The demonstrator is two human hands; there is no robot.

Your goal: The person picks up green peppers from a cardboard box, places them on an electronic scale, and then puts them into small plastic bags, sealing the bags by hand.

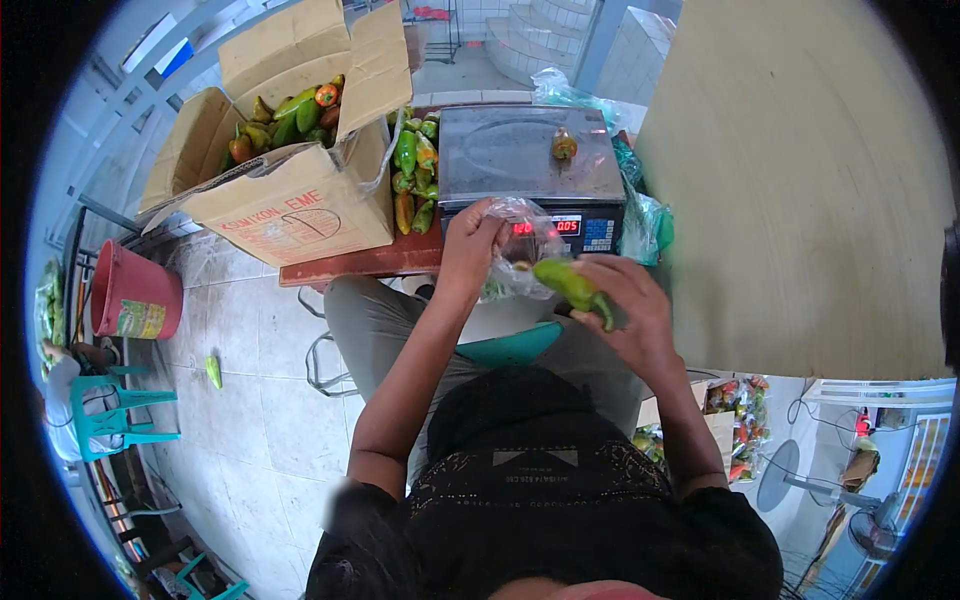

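My left hand (470, 245) is closed on the rim of a clear plastic bag (525, 235), which hangs in front of the scale's lit display. Between the fingers of my right hand (635, 310) is a green pepper (568, 282), held at the bag's mouth. Behind my hands stands a digital scale (510, 155) with a flat metal plate. A single brownish-orange pepper (564, 146) sits on that plate. Several green and orange peppers (415, 165) lie along the scale's left side.
An open cardboard box (300, 215) of peppers stands at the left on a red table (350, 268). Green plastic bags (645, 225) lie right of the scale, beside a tall wooden panel (800, 190). A red bucket (140, 290) and a loose pepper (213, 371) are on the floor.
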